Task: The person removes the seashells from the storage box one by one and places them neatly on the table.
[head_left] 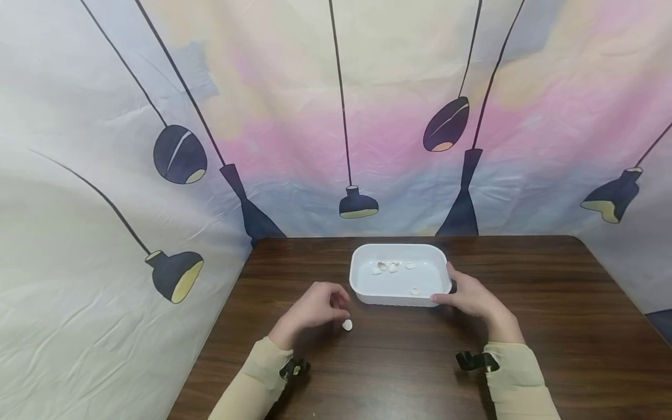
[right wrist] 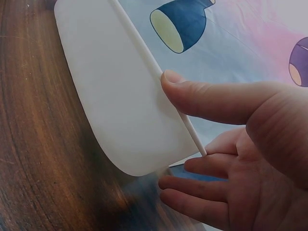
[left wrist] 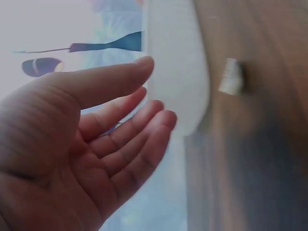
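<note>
A small white seashell (head_left: pixel 347 325) lies on the wooden table, just in front of the tray's left end. My left hand (head_left: pixel 318 307) hovers beside it with fingers loosely bent; in the left wrist view, a gap shows between thumb and fingers, and the shell (left wrist: pixel 232 77) lies apart from them. At its right end my right hand (head_left: pixel 472 297) grips the white plastic tray (head_left: pixel 394 300). The right wrist view has the thumb (right wrist: pixel 180 89) on the rim and the fingers around the corner. Inside the tray several shells (head_left: pixel 392 268) are scattered, mostly toward the back.
The dark wooden table (head_left: pixel 399 361) extends around the tray on all sides. Behind it and to the left hangs a pastel cloth (head_left: pixel 294 146) printed with dark lamps. Each wrist wears a black strap (head_left: pixel 475 361) over a cream sleeve.
</note>
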Demonstrator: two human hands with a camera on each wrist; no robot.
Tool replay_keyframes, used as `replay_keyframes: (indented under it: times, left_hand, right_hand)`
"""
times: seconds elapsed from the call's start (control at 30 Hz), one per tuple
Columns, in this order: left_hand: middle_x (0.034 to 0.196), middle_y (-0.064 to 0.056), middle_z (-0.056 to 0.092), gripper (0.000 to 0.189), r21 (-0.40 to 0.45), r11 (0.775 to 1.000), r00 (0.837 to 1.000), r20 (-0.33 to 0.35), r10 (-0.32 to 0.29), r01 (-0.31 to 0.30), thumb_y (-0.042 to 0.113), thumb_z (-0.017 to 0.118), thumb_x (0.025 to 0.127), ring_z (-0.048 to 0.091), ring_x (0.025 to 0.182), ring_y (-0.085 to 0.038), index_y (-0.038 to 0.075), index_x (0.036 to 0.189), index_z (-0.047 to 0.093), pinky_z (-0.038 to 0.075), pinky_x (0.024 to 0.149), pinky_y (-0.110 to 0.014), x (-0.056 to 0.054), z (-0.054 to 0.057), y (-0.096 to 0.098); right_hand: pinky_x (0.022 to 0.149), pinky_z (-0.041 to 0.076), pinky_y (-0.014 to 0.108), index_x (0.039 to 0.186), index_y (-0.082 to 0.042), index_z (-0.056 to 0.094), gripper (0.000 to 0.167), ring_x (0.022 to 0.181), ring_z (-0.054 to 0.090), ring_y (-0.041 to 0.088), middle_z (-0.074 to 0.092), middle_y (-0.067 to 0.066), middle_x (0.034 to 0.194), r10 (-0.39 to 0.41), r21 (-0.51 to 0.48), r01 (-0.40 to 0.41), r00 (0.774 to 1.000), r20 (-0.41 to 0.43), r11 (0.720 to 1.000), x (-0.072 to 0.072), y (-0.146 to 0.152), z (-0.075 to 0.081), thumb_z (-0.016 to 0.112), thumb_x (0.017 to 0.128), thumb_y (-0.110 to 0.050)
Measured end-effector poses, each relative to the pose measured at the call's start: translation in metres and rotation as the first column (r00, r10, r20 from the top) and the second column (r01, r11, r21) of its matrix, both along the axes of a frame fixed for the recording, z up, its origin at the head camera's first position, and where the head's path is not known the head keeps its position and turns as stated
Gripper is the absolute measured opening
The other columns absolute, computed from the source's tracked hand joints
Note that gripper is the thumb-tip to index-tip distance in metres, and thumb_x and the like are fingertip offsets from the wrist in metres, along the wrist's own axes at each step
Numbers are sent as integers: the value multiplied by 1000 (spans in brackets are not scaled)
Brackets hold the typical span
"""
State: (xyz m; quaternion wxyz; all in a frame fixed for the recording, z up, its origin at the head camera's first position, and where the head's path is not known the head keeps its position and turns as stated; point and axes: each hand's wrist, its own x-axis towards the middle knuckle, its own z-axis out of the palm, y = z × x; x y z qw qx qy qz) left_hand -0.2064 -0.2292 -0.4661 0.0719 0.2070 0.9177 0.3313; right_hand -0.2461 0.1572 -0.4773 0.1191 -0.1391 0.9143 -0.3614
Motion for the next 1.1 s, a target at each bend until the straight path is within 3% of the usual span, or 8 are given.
replay_keyframes:
  times: [0.1,0.23,0.37,0.5,0.83,0.97,1.1]
  left_hand:
    - [82,8,71,17,63,997,999,-21,46,-45,12,89,87,66,75,-10,8,99,77,56,70,-30,-5,8,9]
    - [84,8,71,14,139,987,994,-57,91,-82,13,87,90,66,79,-10,9,99,78,56,73,-30,-16,8,31]
    - [88,6,72,15,185,980,991,-105,87,-66,14,85,92,66,82,-9,6,103,79,56,76,-29,-30,3,59]
    - [90,4,72,19,194,981,993,-109,46,-24,12,85,92,66,84,-9,2,107,79,56,78,-27,-48,0,87]
    - [87,4,71,20,24,998,998,-44,-53,54,6,84,89,63,80,-6,4,108,80,51,76,-20,-87,-9,139]
    - [88,4,72,22,-68,996,998,-7,-63,62,3,83,86,63,82,-7,6,107,81,50,79,-20,-96,-13,152]
    - [87,4,71,25,-166,984,998,13,-66,67,5,85,83,61,82,-8,9,108,83,49,81,-21,-97,-16,160]
  right_hand:
    - [114,36,69,161,18,16,112,145,38,58,32,44,158,2,-3,-2,1000,1,1000,0,-1,1,83,93,-40]
    - [114,35,69,161,17,16,113,146,38,58,32,43,159,0,-1,0,1000,6,1000,0,0,0,83,93,-42]
    - [114,35,69,162,16,15,113,146,38,57,32,43,160,-2,-4,2,1000,8,1000,-1,0,-2,83,93,-42]
    - [114,36,69,162,16,16,113,146,38,57,32,43,160,-4,3,4,1000,5,1000,-2,1,-4,83,93,-43]
    - [113,38,70,162,15,17,112,143,43,56,35,42,158,-3,-7,3,1000,9,1000,-2,2,-4,83,93,-44]
    - [112,39,69,162,16,17,111,142,44,56,37,43,157,10,-11,-10,1000,-8,1000,-2,3,-5,83,93,-43]
    - [113,38,69,163,14,16,112,143,43,56,35,42,159,7,-24,-7,1000,-1,1000,-3,3,-5,82,94,-44]
